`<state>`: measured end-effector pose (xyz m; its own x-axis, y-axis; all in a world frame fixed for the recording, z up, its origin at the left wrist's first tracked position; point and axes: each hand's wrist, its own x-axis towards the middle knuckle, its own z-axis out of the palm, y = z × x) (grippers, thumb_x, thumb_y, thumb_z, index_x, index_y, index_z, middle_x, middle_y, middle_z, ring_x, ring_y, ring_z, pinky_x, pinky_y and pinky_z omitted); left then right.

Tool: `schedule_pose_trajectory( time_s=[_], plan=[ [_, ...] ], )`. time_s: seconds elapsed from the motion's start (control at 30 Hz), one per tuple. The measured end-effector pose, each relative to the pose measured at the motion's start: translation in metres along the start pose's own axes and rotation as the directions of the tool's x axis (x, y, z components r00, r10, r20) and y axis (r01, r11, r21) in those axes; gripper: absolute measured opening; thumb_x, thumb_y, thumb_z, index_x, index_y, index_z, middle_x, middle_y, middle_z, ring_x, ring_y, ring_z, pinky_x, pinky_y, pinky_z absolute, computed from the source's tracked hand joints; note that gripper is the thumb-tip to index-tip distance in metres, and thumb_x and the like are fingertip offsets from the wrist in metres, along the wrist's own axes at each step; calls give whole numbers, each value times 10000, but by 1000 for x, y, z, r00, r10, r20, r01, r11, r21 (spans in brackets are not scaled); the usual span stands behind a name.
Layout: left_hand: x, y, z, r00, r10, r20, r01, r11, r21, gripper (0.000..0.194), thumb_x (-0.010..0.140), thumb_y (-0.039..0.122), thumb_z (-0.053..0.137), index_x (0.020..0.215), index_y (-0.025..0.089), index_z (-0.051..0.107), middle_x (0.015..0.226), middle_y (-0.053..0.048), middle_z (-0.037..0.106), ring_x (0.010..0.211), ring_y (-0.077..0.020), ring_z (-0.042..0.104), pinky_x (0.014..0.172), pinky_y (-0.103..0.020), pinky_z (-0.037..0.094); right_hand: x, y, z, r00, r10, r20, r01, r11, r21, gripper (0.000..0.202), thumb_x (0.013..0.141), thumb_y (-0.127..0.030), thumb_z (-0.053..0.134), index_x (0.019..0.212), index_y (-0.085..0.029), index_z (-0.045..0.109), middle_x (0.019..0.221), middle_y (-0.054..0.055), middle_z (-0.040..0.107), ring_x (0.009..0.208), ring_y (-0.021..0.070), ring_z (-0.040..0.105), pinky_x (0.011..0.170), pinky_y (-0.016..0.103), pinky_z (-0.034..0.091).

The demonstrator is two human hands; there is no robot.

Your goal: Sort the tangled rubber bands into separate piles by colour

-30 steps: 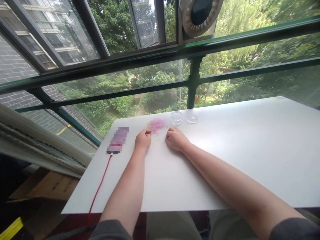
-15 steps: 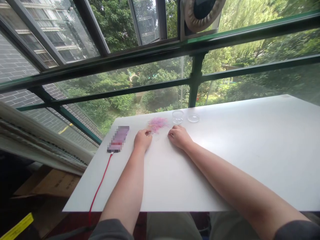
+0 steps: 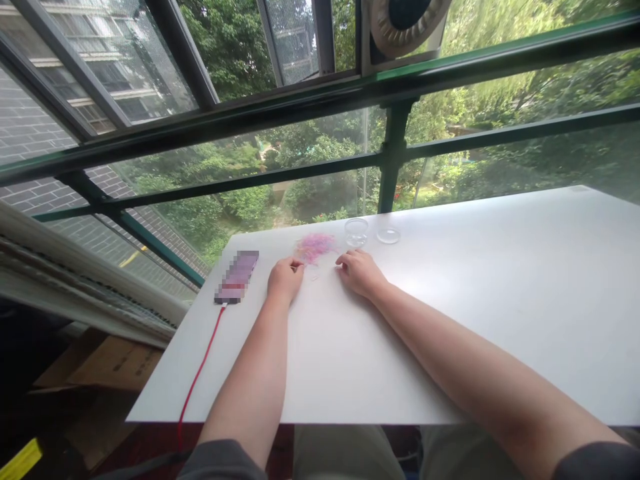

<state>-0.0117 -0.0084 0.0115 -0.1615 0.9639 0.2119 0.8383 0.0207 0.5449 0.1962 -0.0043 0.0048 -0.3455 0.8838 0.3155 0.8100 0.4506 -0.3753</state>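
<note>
Pink strands (image 3: 316, 244): a loose, tangled heap of fine pink and purple pieces, lying near the far edge of the white table (image 3: 345, 360), left of centre; a few stray bits lie on its near side.
Left hand (image 3: 284, 281): just to the near left of the heap, back upward, fingers curled inward to the right.
Left grip: thumb and fingertips close together; whether they pinch a strand is too small to tell.
Right hand (image 3: 364, 272): near right of the heap, fingers bent, tips pointing left.
Right grip: fingers curled; I cannot tell whether they meet or hold anything.
Forearms: both reach forward from the near edge, the right slanting left.
Clear cup (image 3: 357, 233): upright, right of the heap.
Clear shallow dish (image 3: 389, 235): just right of the cup.
Phone (image 3: 238, 276): far left, blurred, red cable (image 3: 203, 363) attached.
</note>
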Motion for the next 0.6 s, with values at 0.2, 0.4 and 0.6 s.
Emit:
schedule_pose_trajectory(
  time_s=[0.2, 0.4, 0.6],
  plan=[
    [1, -1, 1, 1000, -18, 16, 18, 1000, 5, 149, 779, 253, 553, 851, 190, 666, 841, -54, 702, 757, -172, 623, 740, -282, 471, 1, 1, 1, 1000, 11, 11, -11, 1000, -20, 215, 814, -200, 489, 842, -192, 702, 920, 75, 656, 903, 220, 533, 814, 310, 365],
    [1, 1, -1, 1000, -18, 18, 18, 1000, 3, 142, 748, 262, 599, 843, 203, 686, 849, -48, 704, 775, -172, 625, 748, -273, 463, 1, 1, 0, 1000, 21, 7, -20, 1000, -12, 195, 807, -202, 505, 852, -195, 694, 907, 71, 654, 901, 215, 535, 810, 308, 366],
    [0, 4, -4, 999, -41, -26, 40, 999, -9, 157, 794, 251, 536, 869, 183, 657, 859, -54, 699, 765, -165, 626, 740, -276, 462, 0, 0, -1, 1000, 11, 1, -11, 1000, 0, 184, 805, -210, 511, 844, -188, 690, 885, 69, 650, 890, 215, 533, 814, 306, 368]
  ],
)
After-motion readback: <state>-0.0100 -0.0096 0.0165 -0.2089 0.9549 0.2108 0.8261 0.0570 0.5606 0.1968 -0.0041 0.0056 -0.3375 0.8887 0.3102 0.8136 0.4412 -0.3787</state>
